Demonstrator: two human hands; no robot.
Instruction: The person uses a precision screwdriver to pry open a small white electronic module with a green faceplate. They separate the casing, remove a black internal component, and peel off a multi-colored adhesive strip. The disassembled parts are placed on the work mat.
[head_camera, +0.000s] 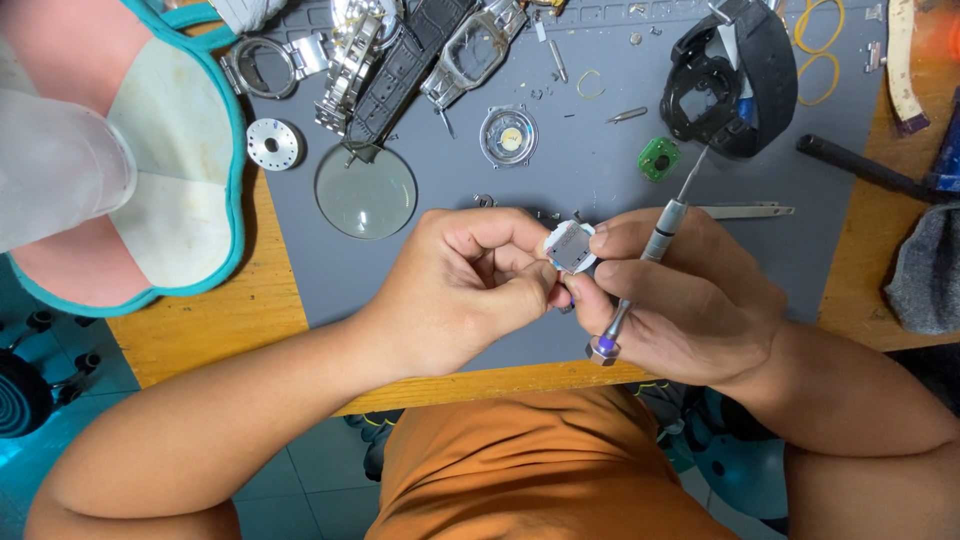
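A round glass lens (366, 192) lies on the grey mat (600, 160) covering the desk. Just below it, the left hand (455, 290) pinches a small white watch movement (571, 247); the right hand (680, 295) steadies it too while clasping a slim screwdriver (650, 260). Tweezers (745, 211) lie beyond, and a black watch case (725, 85) sits farther back.

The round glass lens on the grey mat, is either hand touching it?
No: the round glass lens lies alone on the grey mat, while the left hand and right hand pinch a small white watch part.
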